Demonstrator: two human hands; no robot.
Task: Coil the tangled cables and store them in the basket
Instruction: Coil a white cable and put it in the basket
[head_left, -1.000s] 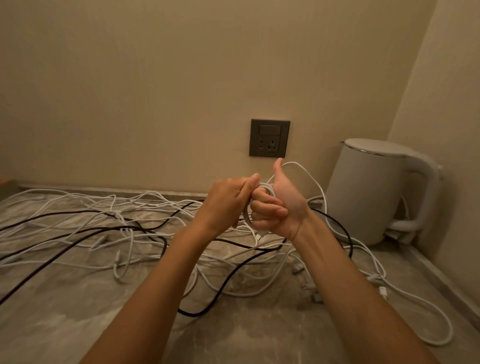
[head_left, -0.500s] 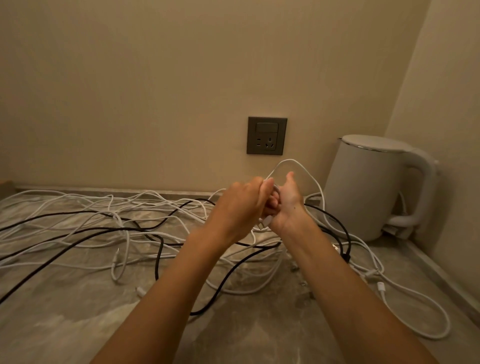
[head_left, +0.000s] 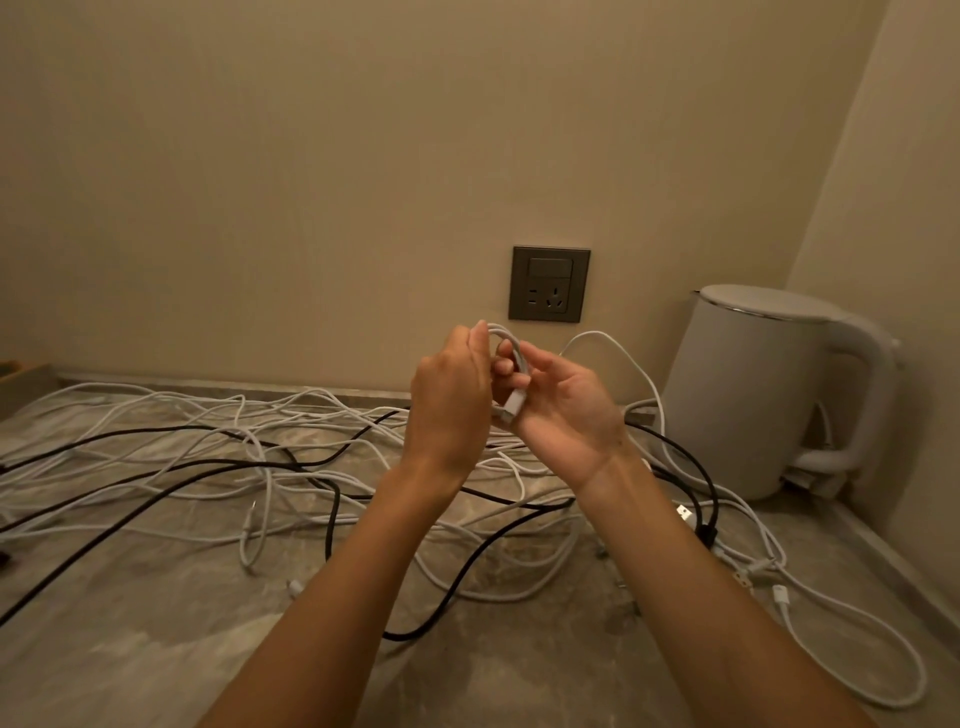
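Both hands are raised above the counter in front of the wall socket. My left hand (head_left: 451, 395) pinches the top of a small coil of white cable (head_left: 511, 358). My right hand (head_left: 563, 402) holds the same coil, palm turned up, fingers curled loosely around its lower part, where a white plug end sticks out. A white strand runs from the coil in an arc to the right and down. A tangle of white cables (head_left: 171, 431) and black cables (head_left: 156, 467) sprawls over the marbled counter (head_left: 130, 623) below. No basket is clearly visible.
A white electric kettle (head_left: 763, 389) stands at the back right in the corner. A dark wall socket (head_left: 550, 283) sits on the wall behind my hands. The edge of a wooden thing (head_left: 21, 371) shows at the far left. Loose plug ends lie at the right.
My hands have risen and parted slightly. The right hand has turned from a closed fist with the thumb up to a palm-up hold. The coil now shows between the hands.
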